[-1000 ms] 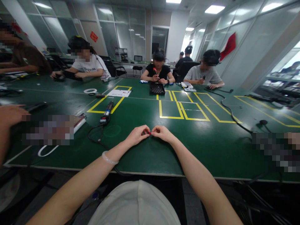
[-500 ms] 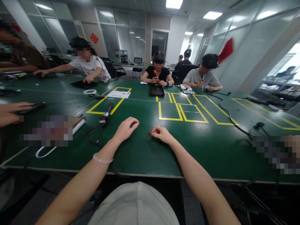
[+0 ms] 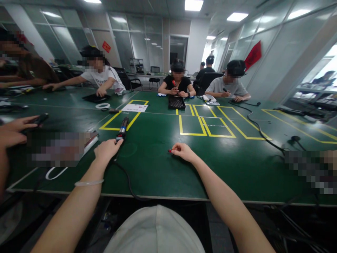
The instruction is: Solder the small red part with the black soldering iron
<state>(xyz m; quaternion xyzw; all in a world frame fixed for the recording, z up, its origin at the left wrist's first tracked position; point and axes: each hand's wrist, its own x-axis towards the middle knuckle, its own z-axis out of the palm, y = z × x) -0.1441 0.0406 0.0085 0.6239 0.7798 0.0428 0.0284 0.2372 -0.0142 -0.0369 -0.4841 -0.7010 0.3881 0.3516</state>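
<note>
My left hand [image 3: 107,151] is closed at the near end of a corded electric screwdriver [image 3: 123,126], thumb and fingers at its rear by the cable. The screwdriver is black with a blue band and lies pointing away from me. Its black cable [image 3: 128,175] runs back over the table edge. Low over the green table [image 3: 158,175], my right hand [image 3: 182,151] pinches a small red and dark piece [image 3: 170,151], too small to name.
Yellow tape outlines [image 3: 193,134] mark the table, and a white paper [image 3: 134,108] lies across one. A black tray [image 3: 176,103] stands before a co-worker opposite. Left of me are a blurred-out flat object [image 3: 61,147] and another person's hands [image 3: 15,128]. A black cable [image 3: 254,123] crosses on the right.
My left hand has moved left and taken hold of the screwdriver's rear end. The screwdriver has turned slightly and its cable has shifted. My right hand stays in place with the small piece.
</note>
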